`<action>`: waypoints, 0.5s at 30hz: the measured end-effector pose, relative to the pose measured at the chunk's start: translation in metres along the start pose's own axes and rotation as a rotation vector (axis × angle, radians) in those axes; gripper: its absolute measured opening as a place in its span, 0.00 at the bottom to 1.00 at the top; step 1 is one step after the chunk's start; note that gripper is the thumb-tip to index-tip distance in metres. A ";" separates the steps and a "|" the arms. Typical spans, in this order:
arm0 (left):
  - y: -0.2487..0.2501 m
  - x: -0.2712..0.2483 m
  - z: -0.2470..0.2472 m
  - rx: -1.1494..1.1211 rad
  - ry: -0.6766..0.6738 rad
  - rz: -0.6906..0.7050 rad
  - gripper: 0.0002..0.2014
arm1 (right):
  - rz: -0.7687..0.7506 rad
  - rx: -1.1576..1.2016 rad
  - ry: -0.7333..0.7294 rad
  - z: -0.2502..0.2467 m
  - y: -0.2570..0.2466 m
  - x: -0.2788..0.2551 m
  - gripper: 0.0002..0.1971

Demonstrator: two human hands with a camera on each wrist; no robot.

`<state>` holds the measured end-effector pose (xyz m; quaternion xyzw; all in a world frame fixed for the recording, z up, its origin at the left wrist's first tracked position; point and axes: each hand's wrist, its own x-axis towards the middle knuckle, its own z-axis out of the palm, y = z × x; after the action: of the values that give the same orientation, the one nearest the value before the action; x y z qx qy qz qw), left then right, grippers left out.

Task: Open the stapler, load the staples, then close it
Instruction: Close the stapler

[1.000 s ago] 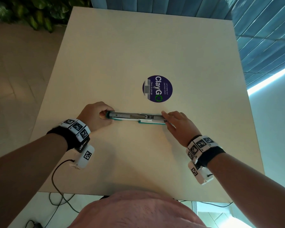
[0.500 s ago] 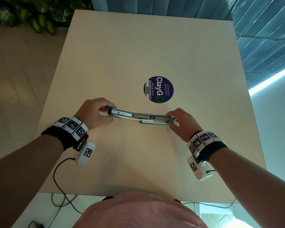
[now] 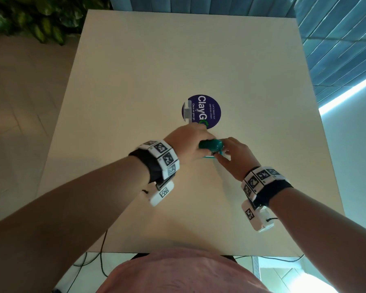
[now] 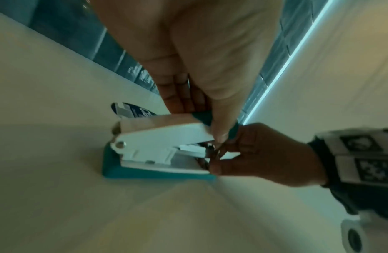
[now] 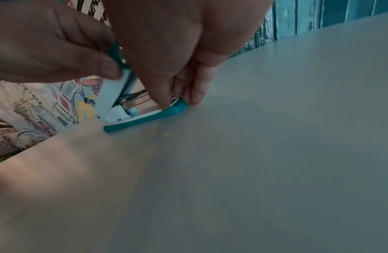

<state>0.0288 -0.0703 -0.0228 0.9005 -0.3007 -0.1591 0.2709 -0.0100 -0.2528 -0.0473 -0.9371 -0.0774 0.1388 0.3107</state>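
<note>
A teal and white stapler [image 3: 211,146] stands on the beige table [image 3: 178,60], just near of the middle. My left hand [image 3: 201,142] grips its teal-topped cover [image 4: 162,135], thumb on the white side, and holds it at an angle above the base. My right hand [image 3: 222,154] pinches the front end of the teal base [image 5: 149,118], with the thumb pressing down on top and the fingertips [image 5: 197,97] at the tip. Under the raised cover [image 5: 111,93], the metal magazine [image 5: 136,98] shows. Whether staples lie in it I cannot tell.
A round purple sticker [image 3: 201,112] lies on the table just beyond the hands. The table's near edge [image 3: 178,253] runs close to my body, with cables hanging below it. Green plants [image 3: 30,17] stand far left, and a teal panelled wall [image 3: 336,39] runs behind and to the right.
The stapler lay folded out flat, one hand at each end. My left hand has swung the cover up and over to the right, towards my right hand at the front end.
</note>
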 end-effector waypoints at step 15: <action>-0.004 0.005 0.020 0.045 -0.038 -0.001 0.22 | -0.014 0.001 -0.019 0.000 0.006 0.000 0.17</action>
<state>0.0254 -0.0783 -0.0414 0.9033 -0.3091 -0.1693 0.2448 -0.0098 -0.2575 -0.0505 -0.9350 -0.0870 0.1455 0.3114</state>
